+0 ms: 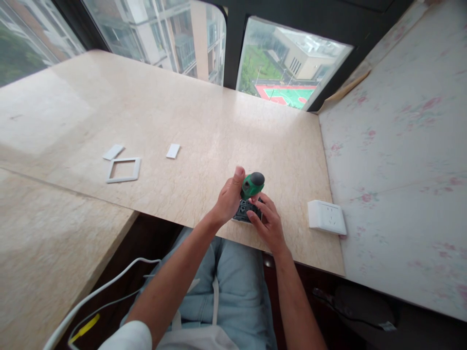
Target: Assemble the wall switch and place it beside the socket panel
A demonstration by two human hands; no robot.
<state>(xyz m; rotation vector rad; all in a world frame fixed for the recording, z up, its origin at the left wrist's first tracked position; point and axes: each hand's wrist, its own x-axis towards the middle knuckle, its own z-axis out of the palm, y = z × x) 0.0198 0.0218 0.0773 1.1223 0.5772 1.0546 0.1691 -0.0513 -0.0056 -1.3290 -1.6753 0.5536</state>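
Observation:
My left hand [229, 196] is closed around the green and black handle of a screwdriver [253, 184]. The tool stands upright over a small switch or socket module [242, 212] with a dark inner face and a pale edge. That module lies on the stone sill near its front edge. My right hand [268, 219] rests at the module's right side, thumb and fingers closed about it. The screwdriver's tip is hidden behind the hands.
To the left lie a white square frame [137, 170], a white cover plate [114, 151] and a smaller white plate [173, 150]. A white wall socket [328, 217] stands at the right against the flowered wall [397, 160]. Windows border the stone sill [204, 116] at the back.

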